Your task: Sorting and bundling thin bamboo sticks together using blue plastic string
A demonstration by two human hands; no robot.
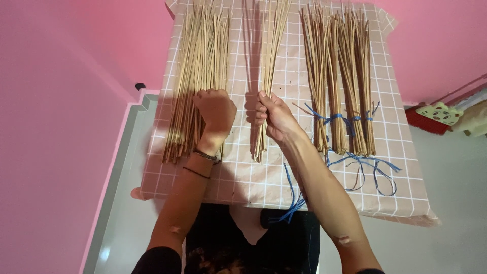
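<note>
My right hand (274,117) is gripping a thin bundle of sticks (267,66), fingers closed round it, the bundle lying lengthwise mid-worktop (243,177). My left hand (217,109) is resting curled on the big loose pile of sticks (195,76) at left; can't tell if it is grasping any. Tied bundles (342,81) with blue string (332,117) are lying at right, loose blue strands (375,170) trailing beside them.
</note>
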